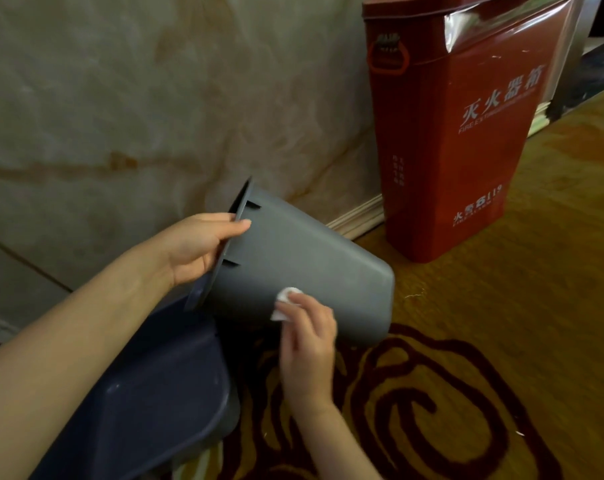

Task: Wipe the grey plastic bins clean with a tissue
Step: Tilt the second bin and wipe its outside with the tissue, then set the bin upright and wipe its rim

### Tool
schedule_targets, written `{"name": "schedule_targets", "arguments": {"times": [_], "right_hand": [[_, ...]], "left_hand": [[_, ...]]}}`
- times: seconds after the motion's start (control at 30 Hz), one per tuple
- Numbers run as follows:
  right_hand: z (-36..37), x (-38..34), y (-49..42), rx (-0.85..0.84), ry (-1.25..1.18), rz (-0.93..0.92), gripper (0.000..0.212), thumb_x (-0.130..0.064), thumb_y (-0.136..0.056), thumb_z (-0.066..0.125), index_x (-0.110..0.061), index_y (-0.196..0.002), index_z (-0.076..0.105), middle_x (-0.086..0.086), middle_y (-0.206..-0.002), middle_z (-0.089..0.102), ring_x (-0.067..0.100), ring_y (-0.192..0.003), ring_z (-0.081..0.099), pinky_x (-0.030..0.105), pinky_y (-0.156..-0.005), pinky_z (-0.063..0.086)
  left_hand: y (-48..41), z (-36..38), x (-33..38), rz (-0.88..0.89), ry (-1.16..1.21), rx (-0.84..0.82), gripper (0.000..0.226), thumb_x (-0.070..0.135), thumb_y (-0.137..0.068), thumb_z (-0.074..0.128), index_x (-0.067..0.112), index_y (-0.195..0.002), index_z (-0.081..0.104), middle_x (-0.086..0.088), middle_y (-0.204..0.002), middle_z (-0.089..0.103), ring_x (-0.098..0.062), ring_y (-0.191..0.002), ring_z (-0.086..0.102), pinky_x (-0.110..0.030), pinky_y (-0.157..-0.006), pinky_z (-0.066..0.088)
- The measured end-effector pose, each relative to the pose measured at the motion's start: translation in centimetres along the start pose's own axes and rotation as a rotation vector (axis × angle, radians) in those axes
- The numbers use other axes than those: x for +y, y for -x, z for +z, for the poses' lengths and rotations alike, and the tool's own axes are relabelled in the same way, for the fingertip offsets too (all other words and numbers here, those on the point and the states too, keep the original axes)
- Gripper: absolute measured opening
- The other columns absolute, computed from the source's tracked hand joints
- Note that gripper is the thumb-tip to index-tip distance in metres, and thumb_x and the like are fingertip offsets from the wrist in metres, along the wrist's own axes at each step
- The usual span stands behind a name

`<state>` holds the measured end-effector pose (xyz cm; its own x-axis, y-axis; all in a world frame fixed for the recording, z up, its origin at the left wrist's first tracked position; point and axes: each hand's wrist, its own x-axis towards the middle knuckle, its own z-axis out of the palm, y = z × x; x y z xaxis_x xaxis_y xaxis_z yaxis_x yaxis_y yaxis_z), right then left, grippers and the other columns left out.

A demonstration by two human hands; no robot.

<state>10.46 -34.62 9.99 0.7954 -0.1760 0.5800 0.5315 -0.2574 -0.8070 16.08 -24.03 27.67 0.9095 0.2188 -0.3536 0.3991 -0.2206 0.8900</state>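
The grey bin (300,265) lies tipped on its side at the centre of the view, held off the carpet (466,375), its open mouth facing about nine o'clock and its base toward three o'clock. The left hand (196,247) has its grip closed on the flared rim, thumb over the outer wall and fingers tucked inside the mouth. At six o'clock from the bin's middle, the right hand (307,344) pinches a small wad of white tissue (285,303) and presses it against the lower side wall. A second, darker bin (148,393) sits below, toward seven o'clock. A red fire extinguisher box (459,150) stands at one o'clock.

The bin looks light, thin-walled and smooth, so likely slippery on the flat sides; the stiff ribbed rim seems the surest hold. The tissue is soft and would tear easily.
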Motion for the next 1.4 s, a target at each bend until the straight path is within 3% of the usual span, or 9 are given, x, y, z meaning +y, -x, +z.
{"name": "schedule_targets", "arguments": {"times": [0.13, 0.33, 0.63, 0.83, 0.97, 1.07, 1.2, 1.3, 1.4], "right_hand": [[-3.6, 6.0, 0.0, 0.11, 0.046, 0.314, 0.021, 0.003, -0.081, 0.063, -0.01, -0.098, 0.065, -0.001, -0.107, 0.057, 0.015, -0.102, 0.052, 0.03, -0.086, 0.047], [-5.4, 10.6, -0.5, 0.183, -0.002, 0.751, 0.016, -0.009, -0.092, 0.05, -0.015, -0.105, 0.058, -0.001, -0.108, 0.059, 0.015, -0.103, 0.056, 0.015, -0.074, 0.04], [-6.5, 11.5, 1.6, 0.143, -0.073, 0.929, 0.013, -0.018, -0.092, 0.052, -0.029, -0.091, 0.059, -0.007, -0.095, 0.063, 0.015, -0.094, 0.061, 0.035, -0.079, 0.052], [-9.1, 10.6, -0.8, 0.229, -0.067, 0.767, 0.016, -0.023, -0.091, 0.053, -0.02, -0.105, 0.061, 0.001, -0.102, 0.065, 0.013, -0.089, 0.061, 0.021, -0.069, 0.047], [-9.0, 7.5, -5.5, -0.079, -0.099, 0.485, 0.012, -0.016, -0.089, 0.056, -0.02, -0.098, 0.063, -0.002, -0.092, 0.066, 0.011, -0.084, 0.062, 0.018, -0.066, 0.047], [-8.0, 5.1, -8.5, -0.34, -0.024, 0.373, 0.012, -0.016, -0.089, 0.058, -0.02, -0.098, 0.064, -0.006, -0.098, 0.065, 0.005, -0.089, 0.06, 0.014, -0.071, 0.046], [-7.5, 3.0, -10.7, -0.509, 0.087, 0.318, 0.007, -0.017, -0.086, 0.06, -0.024, -0.086, 0.059, -0.009, -0.083, 0.06, 0.002, -0.074, 0.055, 0.011, -0.055, 0.037], [-7.0, 1.9, -10.5, -0.588, 0.156, 0.284, 0.006, -0.019, -0.086, 0.06, -0.024, -0.085, 0.058, -0.015, -0.074, 0.054, 0.0, -0.066, 0.053, 0.01, -0.048, 0.038], [-6.6, 1.2, -9.9, -0.608, 0.184, 0.29, 0.004, -0.017, -0.086, 0.06, -0.02, -0.086, 0.058, -0.013, -0.071, 0.053, 0.001, -0.064, 0.051, 0.011, -0.049, 0.038]], "left_hand": [[-1.0, 0.7, 0.5, -0.005, -0.258, 0.148, 0.049, -0.008, -0.083, 0.052, 0.006, -0.13, 0.045, -0.016, -0.11, 0.061, -0.03, -0.096, 0.06, -0.041, -0.081, 0.052], [-1.1, 0.7, 0.5, -0.014, -0.31, 0.165, 0.049, -0.01, -0.081, 0.052, 0.007, -0.127, 0.048, -0.018, -0.111, 0.061, -0.033, -0.1, 0.059, -0.043, -0.084, 0.051], [0.7, -1.9, -1.0, 0.011, -0.314, 0.034, 0.035, -0.013, -0.081, 0.051, 0.015, -0.101, 0.056, -0.011, -0.104, 0.065, -0.028, -0.096, 0.062, -0.04, -0.079, 0.052], [2.8, -5.2, -4.2, 0.21, -0.501, -0.063, 0.04, -0.01, -0.079, 0.058, 0.024, -0.1, 0.058, 0.013, -0.093, 0.071, 0.0, -0.086, 0.067, -0.012, -0.063, 0.053], [3.6, -7.3, -5.3, 0.433, -0.988, -0.079, 0.034, 0.002, -0.077, 0.066, 0.031, -0.094, 0.059, 0.01, -0.087, 0.07, 0.001, -0.083, 0.063, -0.022, -0.075, 0.051], [3.8, -7.4, -5.4, 0.498, -1.216, -0.159, 0.029, 0.004, -0.078, 0.063, 0.031, -0.079, 0.051, 0.007, -0.075, 0.061, -0.004, -0.071, 0.057, -0.019, -0.063, 0.043], [4.9, -6.5, -4.3, 0.299, -1.163, -0.318, 0.055, -0.002, -0.069, 0.052, 0.047, -0.095, 0.057, 0.02, -0.095, 0.069, 0.005, -0.095, 0.06, -0.017, -0.081, 0.046], [6.2, -3.6, -2.7, -0.065, -0.688, -0.599, 0.078, 0.03, -0.073, 0.068, 0.059, -0.131, 0.025, 0.029, -0.124, 0.058, 0.009, -0.115, 0.052, -0.011, -0.087, 0.045], [5.7, 1.7, -4.2, 0.01, -0.899, -0.333, 0.076, 0.044, -0.074, 0.067, 0.041, -0.138, 0.026, 0.017, -0.124, 0.061, -0.004, -0.107, 0.06, -0.016, -0.085, 0.048]]}}
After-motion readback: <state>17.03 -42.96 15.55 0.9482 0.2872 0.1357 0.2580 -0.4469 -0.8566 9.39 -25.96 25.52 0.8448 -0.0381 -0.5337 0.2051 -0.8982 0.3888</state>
